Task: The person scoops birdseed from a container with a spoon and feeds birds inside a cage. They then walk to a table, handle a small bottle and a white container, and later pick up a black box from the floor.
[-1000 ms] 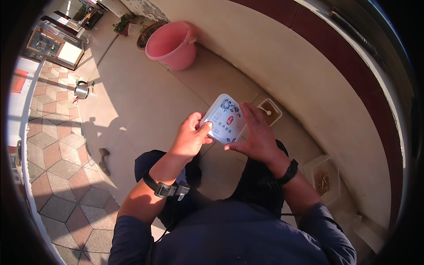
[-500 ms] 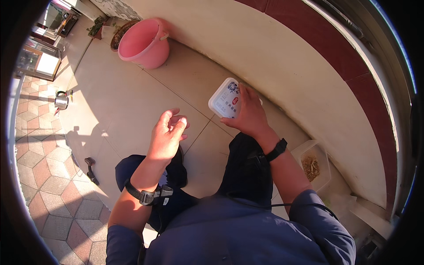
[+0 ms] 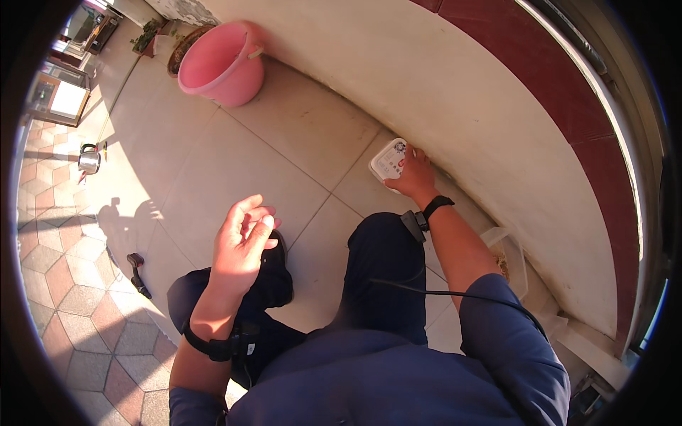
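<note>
My right hand (image 3: 414, 175) reaches out toward the base of the curved wall, its fingers wrapped over a white lidded plastic food box (image 3: 388, 160) with blue flowers and a red mark on the lid. The box is low beside the wall; whether it rests on the tiles I cannot tell. My left hand (image 3: 243, 240) is held up over my left knee, with nothing in it, the fingers loosely bent and apart. A dark strap with a small device circles each forearm.
A pink bucket (image 3: 229, 67) stands by the wall ahead. A clear plastic tub (image 3: 513, 266) sits beside my right forearm, partly hidden. To the left are a metal kettle (image 3: 89, 160) and a dark handled object (image 3: 138, 274). The cream wall (image 3: 490, 113) curves along the right.
My right hand has carried the white box forward, right and down toward the wall's base. My left hand has shifted slightly left and lower.
</note>
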Demonstrator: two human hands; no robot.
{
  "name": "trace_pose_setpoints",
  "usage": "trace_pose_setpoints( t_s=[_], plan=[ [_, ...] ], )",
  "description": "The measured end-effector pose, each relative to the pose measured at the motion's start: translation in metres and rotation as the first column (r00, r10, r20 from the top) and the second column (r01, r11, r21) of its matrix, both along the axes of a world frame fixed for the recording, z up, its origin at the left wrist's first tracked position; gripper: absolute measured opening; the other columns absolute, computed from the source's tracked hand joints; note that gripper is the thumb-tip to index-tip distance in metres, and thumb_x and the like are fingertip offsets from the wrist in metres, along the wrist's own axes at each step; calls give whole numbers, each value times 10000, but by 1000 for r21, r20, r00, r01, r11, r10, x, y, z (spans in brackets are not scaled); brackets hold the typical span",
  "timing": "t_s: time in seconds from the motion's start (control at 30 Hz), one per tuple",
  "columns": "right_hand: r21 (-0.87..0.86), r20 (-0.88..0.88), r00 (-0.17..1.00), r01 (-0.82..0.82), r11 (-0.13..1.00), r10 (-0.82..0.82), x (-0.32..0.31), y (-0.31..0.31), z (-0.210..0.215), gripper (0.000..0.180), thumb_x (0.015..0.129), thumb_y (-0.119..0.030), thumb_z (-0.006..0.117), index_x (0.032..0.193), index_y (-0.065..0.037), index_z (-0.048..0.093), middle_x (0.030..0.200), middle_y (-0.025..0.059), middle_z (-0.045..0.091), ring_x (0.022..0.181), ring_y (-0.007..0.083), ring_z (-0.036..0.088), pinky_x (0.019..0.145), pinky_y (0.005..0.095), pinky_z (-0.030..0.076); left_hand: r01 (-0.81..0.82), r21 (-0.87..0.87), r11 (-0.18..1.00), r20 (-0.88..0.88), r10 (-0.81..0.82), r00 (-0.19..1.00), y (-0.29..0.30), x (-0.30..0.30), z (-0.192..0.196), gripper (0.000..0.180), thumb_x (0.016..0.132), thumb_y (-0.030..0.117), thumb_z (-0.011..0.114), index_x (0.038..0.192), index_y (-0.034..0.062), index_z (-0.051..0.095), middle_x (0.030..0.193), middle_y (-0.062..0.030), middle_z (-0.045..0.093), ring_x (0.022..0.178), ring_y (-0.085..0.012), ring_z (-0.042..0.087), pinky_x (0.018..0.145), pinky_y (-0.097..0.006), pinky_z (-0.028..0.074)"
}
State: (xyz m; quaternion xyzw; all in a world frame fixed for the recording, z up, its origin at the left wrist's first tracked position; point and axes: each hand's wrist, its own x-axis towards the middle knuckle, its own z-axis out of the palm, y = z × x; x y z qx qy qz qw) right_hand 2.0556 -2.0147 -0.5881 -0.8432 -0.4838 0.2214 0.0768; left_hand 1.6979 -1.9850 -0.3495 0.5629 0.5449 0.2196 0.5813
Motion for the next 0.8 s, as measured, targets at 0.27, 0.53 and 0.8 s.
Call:
trace_pose_setpoints(
  t_s=[0.27, 0.53, 0.8],
  plan=[
    [-1, 6, 1000, -22, 1000, 22, -5, 4, -35, 1241, 558, -450, 912, 1565, -66, 297, 1423, 172, 443, 1359, 362, 438, 1066, 463, 478, 6, 35, 999, -16, -5, 1000, -1, -8, 5, 444, 1028, 131, 618, 1412, -27, 463, 1188, -137, 637, 1056, -194, 663, 812, -322, 588],
    [-39, 11, 1000, -18, 999, 19, -9, 5, -34, 1242, 590, -462, 906, 1570, -45, 268, 1377, 180, 460, 1333, 373, 446, 1089, 433, 450, 25, 17, 1000, 10, -25, 1000, 4, -13, 6, 426, 1022, 106, 627, 1401, -16, 475, 1193, -133, 630, 1047, -188, 666, 808, -315, 582],
    [-34, 24, 998, -57, 998, 57, -6, 5, -32, 1273, 566, -501, 934, 1583, -87, 289, 1458, 187, 426, 1412, 362, 384, 1084, 465, 461, 55, 11, 998, 50, -56, 997, 17, -12, 6, 424, 1023, 77, 619, 1406, -21, 465, 1219, -163, 638, 1032, -182, 666, 816, -305, 572]
  ],
)
